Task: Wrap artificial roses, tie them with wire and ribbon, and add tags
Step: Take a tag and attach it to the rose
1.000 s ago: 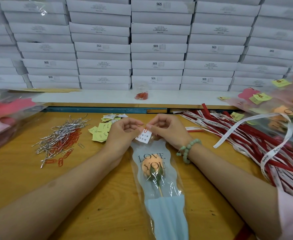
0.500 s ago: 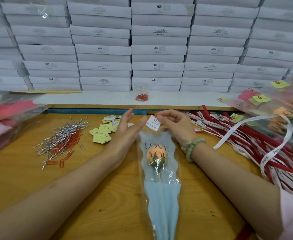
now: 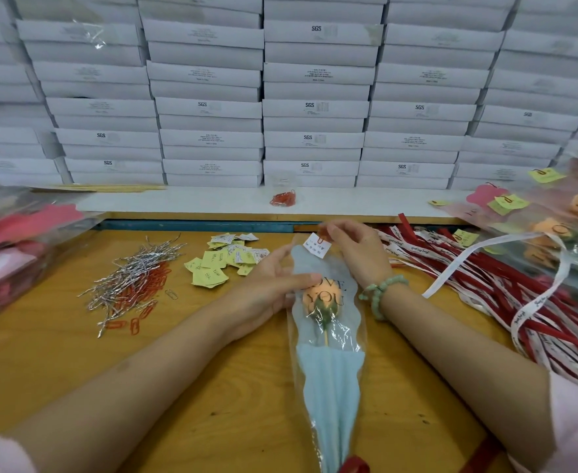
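An orange artificial rose in a clear and light-blue "LOVE YOU" sleeve [image 3: 328, 380] lies lengthwise on the wooden table [image 3: 58, 356] in front of me. A small white tag [image 3: 316, 245] is fixed to the sleeve's top edge with a red paper clip. My right hand [image 3: 354, 249] pinches the sleeve's top at the clip. My left hand [image 3: 267, 288] lies with relaxed fingers against the sleeve's left side, thumb across the rose head. Red and white ribbons [image 3: 519, 302] lie to the right. Silver wire ties and red clips [image 3: 134, 285] lie to the left, yellow and white tags [image 3: 226, 261] behind my left hand.
Stacked white boxes [image 3: 314, 107] form a wall behind a white ledge holding a bag of red clips [image 3: 283, 198]. Finished wrapped roses [image 3: 560, 227] are piled at the right. A plastic bag of pink sleeves [image 3: 14, 240] sits at the left.
The tagged sleeve has shifted to the right and away from me. My left hand let go of the tag and now rests on the sleeve's side; my right hand still holds the top.
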### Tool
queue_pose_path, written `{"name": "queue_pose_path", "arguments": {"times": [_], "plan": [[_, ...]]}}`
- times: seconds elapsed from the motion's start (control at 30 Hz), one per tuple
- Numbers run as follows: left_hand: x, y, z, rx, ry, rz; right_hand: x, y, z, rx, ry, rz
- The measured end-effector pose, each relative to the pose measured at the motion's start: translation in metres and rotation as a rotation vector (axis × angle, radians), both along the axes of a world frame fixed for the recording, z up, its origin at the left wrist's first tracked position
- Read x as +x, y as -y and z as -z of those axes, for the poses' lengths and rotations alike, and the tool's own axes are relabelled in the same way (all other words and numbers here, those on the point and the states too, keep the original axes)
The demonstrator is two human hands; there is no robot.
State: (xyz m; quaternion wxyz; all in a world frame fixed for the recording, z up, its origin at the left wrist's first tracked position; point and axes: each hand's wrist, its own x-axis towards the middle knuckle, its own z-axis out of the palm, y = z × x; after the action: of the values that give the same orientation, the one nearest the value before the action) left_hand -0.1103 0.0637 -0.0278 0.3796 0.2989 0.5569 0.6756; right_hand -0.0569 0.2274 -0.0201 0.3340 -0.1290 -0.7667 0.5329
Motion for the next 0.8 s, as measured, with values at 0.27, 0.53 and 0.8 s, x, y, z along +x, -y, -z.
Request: {"name": "queue_pose_path", "arguments": {"times": [0.27,0.53,0.8], "plan": [[-0.007,-0.004,0.005,0.097,0.161,-0.077,0.025,0.009,-0.083,0.143,0.32,0.064],[-0.012,-0.005,0.009,0.148,0.219,-0.088,0.123,0.051,-0.057,0.305,0.862,-0.282],[-0.01,-0.004,0.009,0.187,0.252,-0.142,0.144,0.085,-0.031,-0.164,0.726,-0.516]]}}
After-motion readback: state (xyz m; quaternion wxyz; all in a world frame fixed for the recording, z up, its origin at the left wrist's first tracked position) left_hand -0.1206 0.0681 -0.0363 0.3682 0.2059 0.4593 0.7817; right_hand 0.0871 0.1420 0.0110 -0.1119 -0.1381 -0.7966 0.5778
